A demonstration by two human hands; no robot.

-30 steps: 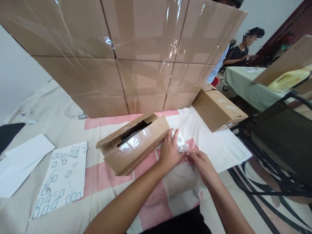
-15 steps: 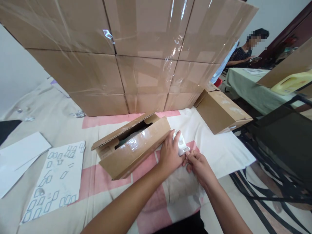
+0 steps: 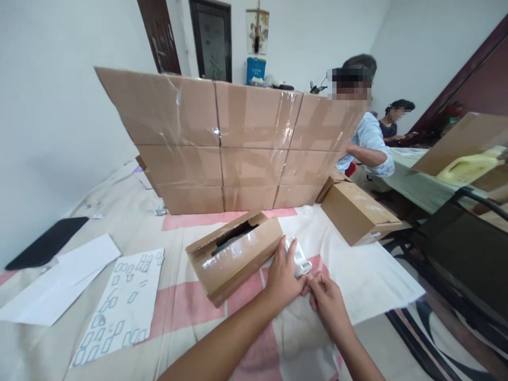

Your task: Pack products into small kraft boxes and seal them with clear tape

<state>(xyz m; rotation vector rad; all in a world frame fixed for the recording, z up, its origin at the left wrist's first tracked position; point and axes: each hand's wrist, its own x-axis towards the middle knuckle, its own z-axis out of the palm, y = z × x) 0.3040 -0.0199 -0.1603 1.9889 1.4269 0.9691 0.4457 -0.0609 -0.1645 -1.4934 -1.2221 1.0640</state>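
My left hand [image 3: 283,275] is closed around the near side of a small white tape dispenser [image 3: 302,260], its fingers partly covering it. Close against it, my right hand [image 3: 327,296] pinches with thumb and forefinger at the dispenser's near end; whatever is between those fingertips is too small to make out. Just left of the hands lies a long cardboard box [image 3: 242,270], tilted across the cloth. A gap runs along its top between the flaps, showing something dark inside, and clear tape shines on its side.
Taped cardboard boxes [image 3: 254,169] form a wall behind. An open carton [image 3: 357,211] lies at right, near a black chair [image 3: 456,238]. White paper [image 3: 67,280] and a sheet with drawn shapes [image 3: 123,301] lie left. A person in a light blue shirt [image 3: 371,140] sits behind the boxes; another is farther back.
The camera view has tilted up, bringing the back wall, doors and the person in light blue into sight. Both hands stay together at the dispenser.
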